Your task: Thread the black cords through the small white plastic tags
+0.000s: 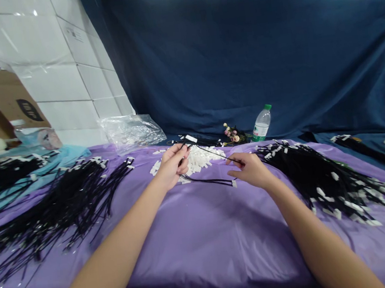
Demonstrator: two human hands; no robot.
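My left hand (171, 168) is closed around a black cable harness (210, 180) above the middle of the table. A white connector (191, 138) stands out just above its fingertips. The harness loops out below that hand, and its strands run right to another small white connector (234, 183). My right hand (248, 168) pinches a thin black wire (214, 152) that stretches across from the left hand. Behind and below the hands lies a pile of small white connectors (201, 159) on the purple cloth (202, 234).
Bundles of black cables lie at left (70, 198) and right (312, 172). Along the back are a clear plastic bag (132, 131), small flowers (234, 137) and a green-capped bottle (261, 125). A cardboard box (12, 98) stands far left, and a blue curtain (239, 61) hangs behind.
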